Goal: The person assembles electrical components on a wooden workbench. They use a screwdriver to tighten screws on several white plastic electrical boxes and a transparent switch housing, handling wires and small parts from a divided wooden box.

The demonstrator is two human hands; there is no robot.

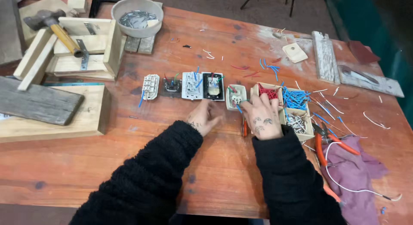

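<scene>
While right hand (263, 116) fingers touch cream socket module (236, 96), grip loose; left hand (205, 117) curled, empty; module lengthwise away from person.

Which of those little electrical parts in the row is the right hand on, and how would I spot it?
Start at the wooden table and find the row of socket modules across its middle. Follow it rightward to the last one, the pale socket module, just left of the compartment box of red and blue wire pieces. Unlike its neighbours, it lies under the fingertips of the right hand, with a blue wire at its lower edge.
</scene>
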